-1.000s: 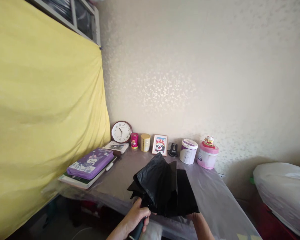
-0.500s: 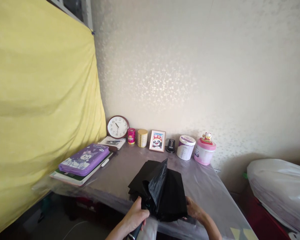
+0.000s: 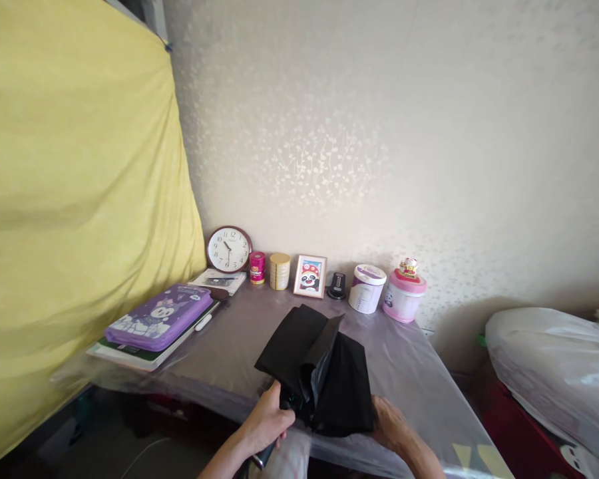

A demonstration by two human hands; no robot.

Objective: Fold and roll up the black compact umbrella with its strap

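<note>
A black folding umbrella, collapsed with its canopy panels loose and flared, is held over the near edge of the table. My left hand is wrapped round its dark handle, which pokes out below the fist. At the canopy's right side, my right hand grips the fabric edge; its fingertips are partly hidden behind the cloth. One fold of fabric stands up in the middle of the canopy.
Along the wall stand a clock, a pink can, a yellow-lidded tin, a panda picture frame, a small black device and two tubs. A purple case lies on books at left.
The canopy has shifted slightly, and its raised middle fold now leans further right and lower. My right hand still holds the right edge. The camera view has turned a little.
</note>
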